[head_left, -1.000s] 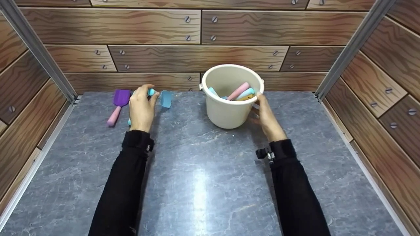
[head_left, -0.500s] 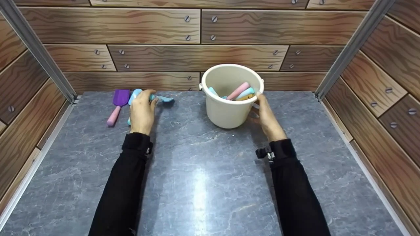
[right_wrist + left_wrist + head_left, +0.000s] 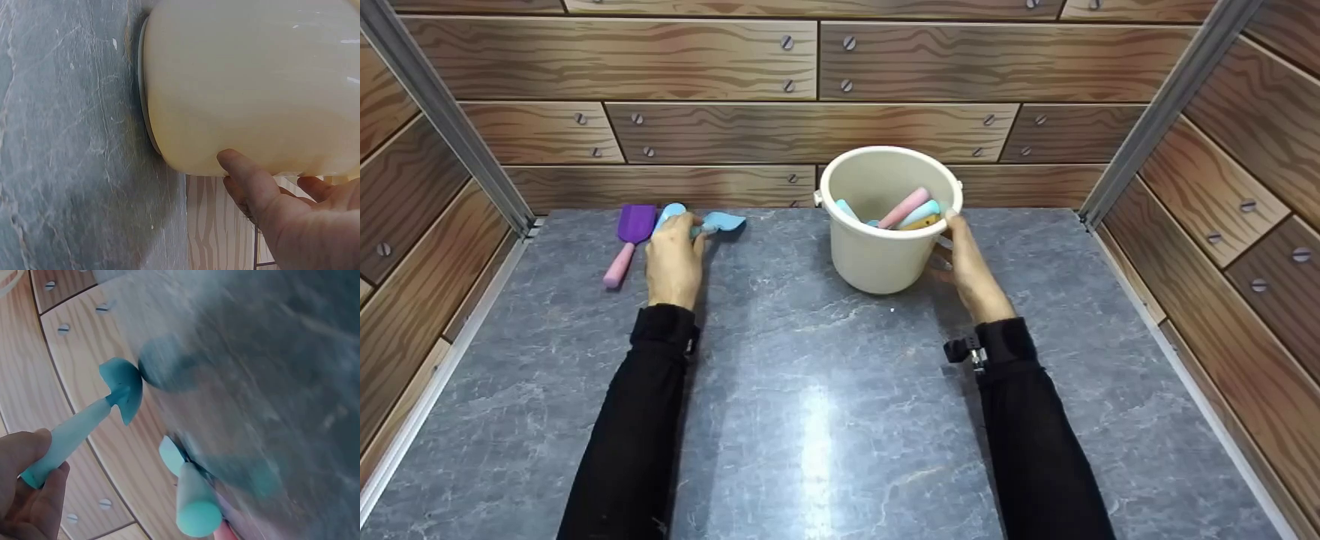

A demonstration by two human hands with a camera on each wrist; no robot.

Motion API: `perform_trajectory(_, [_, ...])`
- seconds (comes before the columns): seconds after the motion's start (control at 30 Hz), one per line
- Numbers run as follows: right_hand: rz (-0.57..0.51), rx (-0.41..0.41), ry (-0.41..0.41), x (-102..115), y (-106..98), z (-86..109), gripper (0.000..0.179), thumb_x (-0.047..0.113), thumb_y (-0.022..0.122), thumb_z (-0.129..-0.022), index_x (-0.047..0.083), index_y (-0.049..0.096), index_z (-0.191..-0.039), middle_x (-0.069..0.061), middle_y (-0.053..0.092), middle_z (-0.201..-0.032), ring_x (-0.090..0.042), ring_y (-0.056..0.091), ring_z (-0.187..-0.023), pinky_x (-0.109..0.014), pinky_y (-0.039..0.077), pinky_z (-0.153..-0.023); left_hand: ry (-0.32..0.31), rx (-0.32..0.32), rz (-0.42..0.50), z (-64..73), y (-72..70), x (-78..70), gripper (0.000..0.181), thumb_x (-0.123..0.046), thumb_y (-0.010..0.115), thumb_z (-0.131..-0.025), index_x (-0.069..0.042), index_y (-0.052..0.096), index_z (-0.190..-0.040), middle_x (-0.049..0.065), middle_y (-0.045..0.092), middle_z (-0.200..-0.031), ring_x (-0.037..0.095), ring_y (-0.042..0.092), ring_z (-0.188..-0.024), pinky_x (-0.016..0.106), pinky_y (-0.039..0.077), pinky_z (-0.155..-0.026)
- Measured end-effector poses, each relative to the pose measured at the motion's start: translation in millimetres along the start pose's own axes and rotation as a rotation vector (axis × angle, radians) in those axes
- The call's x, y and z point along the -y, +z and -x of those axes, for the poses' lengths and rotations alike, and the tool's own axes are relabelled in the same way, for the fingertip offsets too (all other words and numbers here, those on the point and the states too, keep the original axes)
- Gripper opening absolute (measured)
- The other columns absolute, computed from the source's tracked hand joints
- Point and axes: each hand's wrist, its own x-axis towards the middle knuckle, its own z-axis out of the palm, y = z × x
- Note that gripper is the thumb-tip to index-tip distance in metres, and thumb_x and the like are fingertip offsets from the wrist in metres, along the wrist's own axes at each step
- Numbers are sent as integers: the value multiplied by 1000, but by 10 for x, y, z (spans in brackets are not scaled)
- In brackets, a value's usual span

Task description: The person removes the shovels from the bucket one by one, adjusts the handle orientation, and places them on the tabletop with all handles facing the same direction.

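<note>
My left hand (image 3: 675, 262) pinches the pale teal handle of a small blue toy shovel (image 3: 122, 389) between thumb and fingers. In the left wrist view the shovel's blade faces the grey tabletop; I cannot tell whether it touches. Beside that hand lies a second blue shovel (image 3: 197, 506), its blade showing past the fingers in the head view. Left of it rests a purple shovel (image 3: 637, 223) with a pink handle. My right hand (image 3: 979, 274) holds the cream bucket (image 3: 877, 262) at its right side, thumb near the rim and fingers against the wall.
Inside the upright bucket are several toy pieces, with a pink handle (image 3: 904, 208), a light blue handle (image 3: 921, 214) and a yellow-orange piece (image 3: 922, 223) visible. Wood-patterned panels (image 3: 712, 135) enclose the grey tabletop (image 3: 825, 352) at the back and sides.
My left hand has turned the shovel, so its blade lies flatter, and has shifted slightly left and lower. The second shovel's blade has come into view. The right hand and bucket have stayed put.
</note>
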Motion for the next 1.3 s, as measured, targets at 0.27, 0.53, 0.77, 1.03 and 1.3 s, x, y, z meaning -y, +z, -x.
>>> perform_trajectory(0.27, [-13, -4, 0, -6, 3, -8, 83, 58, 29, -120, 11, 18, -187, -30, 22, -191, -57, 27, -179, -76, 32, -143, -36, -2, -60, 16, -10, 78, 19, -2, 80, -109, 5, 79, -127, 29, 82, -129, 56, 80, -121, 69, 65, -104])
perform_trajectory(0.53, [5, 14, 7, 4, -8, 2, 88, 64, 28, -119, 12, 16, -189, -27, 18, -194, -55, 21, -181, -77, 27, -145, -59, 69, -174, 58, 13, 88, 17, -3, 79, -109, 5, 82, -124, 32, 82, -121, 63, 80, -113, 74, 67, -97])
perform_trajectory(0.77, [8, 4, 15, 14, 4, -5, 87, 64, 30, -119, 14, 16, -189, -27, 19, -193, -55, 22, -181, -77, 29, -144, -123, 161, -238, 65, 35, 51, 22, 0, 68, -110, 2, 86, -123, 36, 83, -122, 64, 81, -111, 75, 68, -94])
perform_trajectory(1.03, [13, 9, 15, 14, -3, 1, 87, 64, 30, -120, 13, 16, -189, -28, 20, -193, -56, 23, -180, -77, 29, -144, -132, 268, -235, 70, 17, -5, 22, 3, 67, -108, 6, 85, -121, 40, 81, -125, 64, 80, -116, 74, 68, -98])
perform_trajectory(1.3, [12, 8, 14, 20, -4, 8, 87, 64, 29, -120, 13, 16, -189, -27, 20, -194, -55, 23, -181, -76, 30, -144, -94, 328, -225, 83, 17, -43, 13, 6, 73, -102, 9, 84, -108, 40, 82, -119, 62, 81, -114, 73, 68, -98])
